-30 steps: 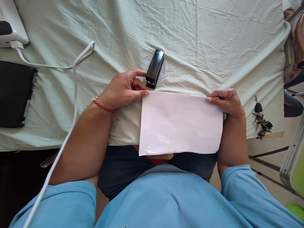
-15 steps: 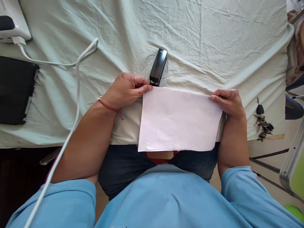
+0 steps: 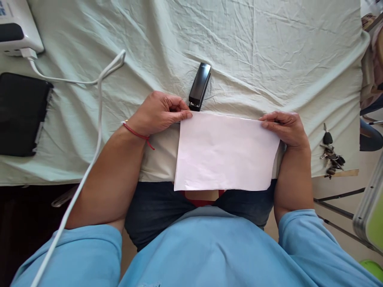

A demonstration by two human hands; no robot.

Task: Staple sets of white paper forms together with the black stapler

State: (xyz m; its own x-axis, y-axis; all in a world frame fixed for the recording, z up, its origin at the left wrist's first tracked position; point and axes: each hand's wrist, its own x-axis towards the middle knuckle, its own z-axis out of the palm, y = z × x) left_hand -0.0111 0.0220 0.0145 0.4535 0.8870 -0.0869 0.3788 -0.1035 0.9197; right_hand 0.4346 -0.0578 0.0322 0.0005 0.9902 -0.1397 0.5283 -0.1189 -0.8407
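Observation:
White paper lies in front of me, its near edge sticking out past the table edge over my lap. A doubled edge at its lower left suggests more than one sheet. My left hand pinches the upper left corner between thumb and fingers. At the upper right corner, my right hand pinches the paper with the thumb on top. Just beyond the left corner lies a black stapler, its front end pointing toward me, close to my left fingertips. The fingers beneath the paper are hidden.
A pale cloth with creases covers the table. A bunch of keys lies at the right. On the left are a black tablet-like case, a white device and a white cable running past my left arm.
The paper's far edge has come slightly toward me, and the right fingertips have shifted a little left along it. Both hands keep their pinch; the stapler stays in place.

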